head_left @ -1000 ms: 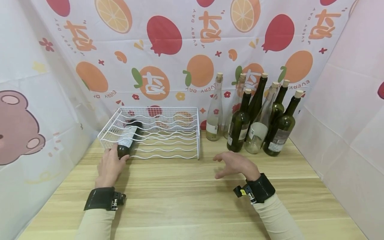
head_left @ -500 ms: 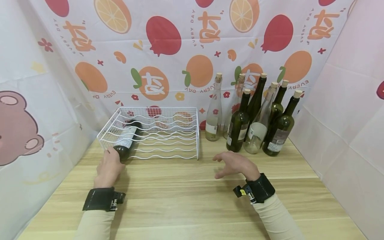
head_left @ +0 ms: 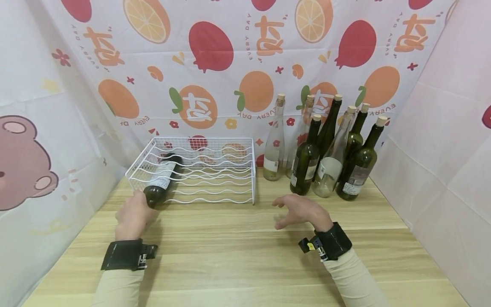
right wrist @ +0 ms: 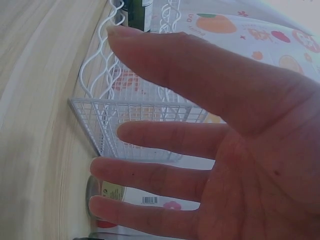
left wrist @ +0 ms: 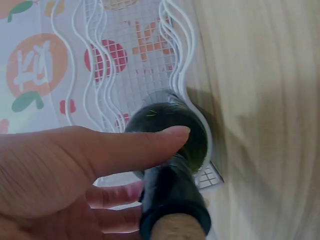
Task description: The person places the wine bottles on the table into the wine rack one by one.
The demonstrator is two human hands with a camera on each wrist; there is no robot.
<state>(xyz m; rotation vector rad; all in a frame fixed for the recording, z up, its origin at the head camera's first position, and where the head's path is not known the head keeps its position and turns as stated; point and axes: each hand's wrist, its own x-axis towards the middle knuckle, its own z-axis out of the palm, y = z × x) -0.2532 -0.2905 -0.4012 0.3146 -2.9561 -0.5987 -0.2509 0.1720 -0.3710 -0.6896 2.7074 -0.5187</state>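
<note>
A dark green wine bottle (head_left: 155,196) lies in the lower left of a white wire rack (head_left: 215,201), its corked neck toward me. My left hand (head_left: 134,215) is over the neck at the rack's front left. In the left wrist view its straight thumb passes over the bottle's shoulder, and the other fingers (left wrist: 117,197) lie beside the neck; their tips are partly hidden. The neck ends in a cork (left wrist: 177,227). My right hand (head_left: 303,211) hovers over the table with fingers spread, holding nothing, in front of the standing bottles.
Several corked bottles, clear and dark green, stand together at the back right, with a green bottle (head_left: 304,166) and a clear bottle (head_left: 273,157) toward the left of the group. A printed curtain (head_left: 230,55) hangs behind the wooden table (head_left: 230,256).
My left hand has slid back and left from the bottle's shoulder toward its neck, uncovering more dark glass. The bottle stays almost in place in the rack. My right hand is unchanged.
</note>
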